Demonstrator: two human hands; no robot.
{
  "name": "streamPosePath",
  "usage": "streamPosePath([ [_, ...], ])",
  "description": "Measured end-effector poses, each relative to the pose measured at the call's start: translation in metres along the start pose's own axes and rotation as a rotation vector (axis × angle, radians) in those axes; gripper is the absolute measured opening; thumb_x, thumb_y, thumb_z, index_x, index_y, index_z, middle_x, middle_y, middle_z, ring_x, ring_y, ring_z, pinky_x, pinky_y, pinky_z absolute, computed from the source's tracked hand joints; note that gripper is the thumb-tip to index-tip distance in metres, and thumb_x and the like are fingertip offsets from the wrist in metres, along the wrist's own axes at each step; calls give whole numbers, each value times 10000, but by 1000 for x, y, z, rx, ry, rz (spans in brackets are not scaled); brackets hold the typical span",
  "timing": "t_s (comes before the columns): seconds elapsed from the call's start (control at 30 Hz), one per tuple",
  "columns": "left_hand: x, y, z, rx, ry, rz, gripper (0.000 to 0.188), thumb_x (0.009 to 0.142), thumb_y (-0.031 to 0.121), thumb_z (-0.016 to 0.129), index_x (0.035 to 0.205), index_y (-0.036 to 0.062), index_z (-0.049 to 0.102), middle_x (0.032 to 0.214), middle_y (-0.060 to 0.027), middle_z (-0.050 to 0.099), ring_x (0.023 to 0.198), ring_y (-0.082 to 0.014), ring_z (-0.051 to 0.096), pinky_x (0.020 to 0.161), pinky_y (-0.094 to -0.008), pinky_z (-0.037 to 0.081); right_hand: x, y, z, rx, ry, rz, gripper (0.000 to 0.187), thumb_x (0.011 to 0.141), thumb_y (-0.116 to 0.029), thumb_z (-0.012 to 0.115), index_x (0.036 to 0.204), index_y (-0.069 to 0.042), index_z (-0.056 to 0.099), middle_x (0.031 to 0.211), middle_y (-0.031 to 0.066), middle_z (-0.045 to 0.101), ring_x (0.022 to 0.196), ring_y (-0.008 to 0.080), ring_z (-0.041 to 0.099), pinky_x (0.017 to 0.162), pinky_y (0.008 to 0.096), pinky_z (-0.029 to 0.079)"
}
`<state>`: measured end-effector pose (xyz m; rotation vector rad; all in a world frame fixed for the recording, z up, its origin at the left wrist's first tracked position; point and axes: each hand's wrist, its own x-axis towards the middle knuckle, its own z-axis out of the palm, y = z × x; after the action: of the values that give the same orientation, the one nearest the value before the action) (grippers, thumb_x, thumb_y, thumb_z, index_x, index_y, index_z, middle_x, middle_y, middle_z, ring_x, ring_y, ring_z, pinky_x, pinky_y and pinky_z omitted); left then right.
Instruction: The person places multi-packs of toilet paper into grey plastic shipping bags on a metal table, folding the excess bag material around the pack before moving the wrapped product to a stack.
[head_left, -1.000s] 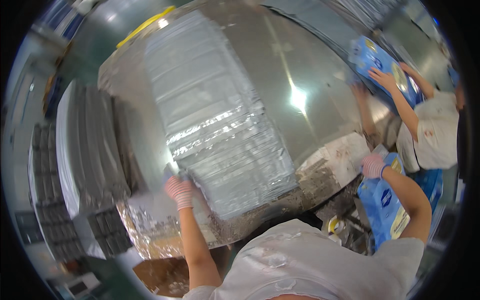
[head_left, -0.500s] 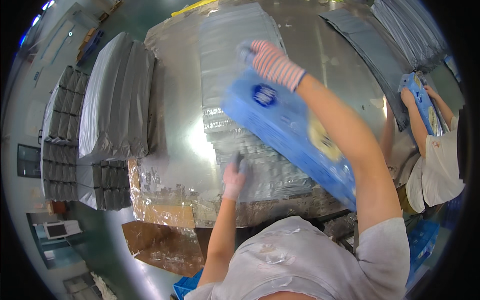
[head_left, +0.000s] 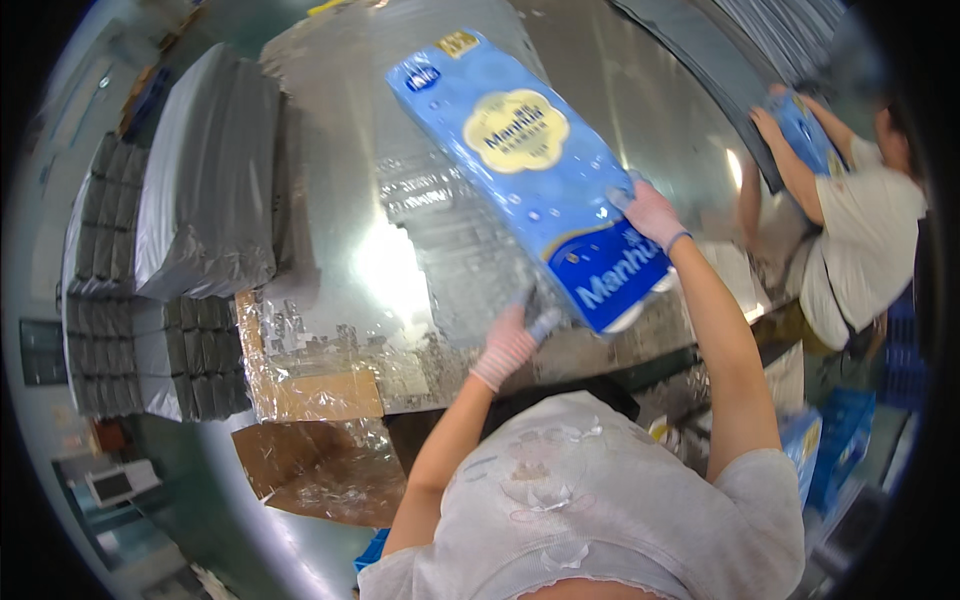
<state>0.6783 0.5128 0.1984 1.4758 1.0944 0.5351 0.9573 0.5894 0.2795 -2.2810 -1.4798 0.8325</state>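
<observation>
A long blue plastic-wrapped package (head_left: 560, 195) with a cream label lies slantwise above a stack of flat grey plastic bags (head_left: 430, 210), its printed face up. My right hand (head_left: 650, 212), in a striped glove with grey fingertips, grips the package's right edge near the close end, thumb on top. Just left of the package's near corner is my left hand (head_left: 510, 345), gloved too, its fingers apart over the grey bags. Whether its fingertips touch the package I cannot tell. The package covers much of the bag stack.
Under these things is a shiny metal table (head_left: 335, 190). Tall grey wrapped bundles (head_left: 205, 180) stand at the left. A cardboard box (head_left: 320, 465) sits below the front edge. At the right, a co-worker (head_left: 860, 220) handles another blue package (head_left: 808, 132). Blue crates (head_left: 842, 440) stand low at the right.
The package has turned its labelled face up. My right hand has moved from its far end to its near right edge. My left hand has shifted right, toward the near corner.
</observation>
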Motion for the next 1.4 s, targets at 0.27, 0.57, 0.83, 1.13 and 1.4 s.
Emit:
streamPosePath([
  [0.27,-12,-17,-47,88,250,-111,554,771,370,690,1087,-44,503,967,-150,620,847,-206,589,768,-316,480,-40,-7,85,92,31,43,667,803,-512,549,1282,-69,409,1195,192,543,1112,331,512,942,363,390],
  [0.57,-122,-30,-95,248,179,-209,613,764,445,648,1091,-62,541,992,-207,626,912,-273,613,810,-342,469,-142,-32,129,368,0,-87,463,774,-365,647,1092,-53,521,1019,156,612,982,296,569,847,361,433],
  [0.83,-154,-113,-126,-385,105,-306,440,852,363,597,1054,-26,567,913,-71,630,816,-158,573,721,-291,475,-123,26,144,785,-55,-55,305,850,-237,586,1018,18,592,905,91,642,827,147,567,775,277,462],
  [1.13,51,-49,-210,-477,504,56,480,893,229,528,1288,-12,399,939,-72,601,828,-136,566,706,-264,500,83,-119,47,-291,-254,-479,195,773,-171,568,874,-23,647,791,150,656,729,262,640,648,341,505],
  [1.4,168,-28,-230,979,427,36,241,826,120,477,1007,17,600,907,-197,636,838,-339,613,724,-398,487,261,-120,103,-510,99,-521,175,769,-171,531,815,-65,662,872,179,644,841,328,621,721,388,500],
])
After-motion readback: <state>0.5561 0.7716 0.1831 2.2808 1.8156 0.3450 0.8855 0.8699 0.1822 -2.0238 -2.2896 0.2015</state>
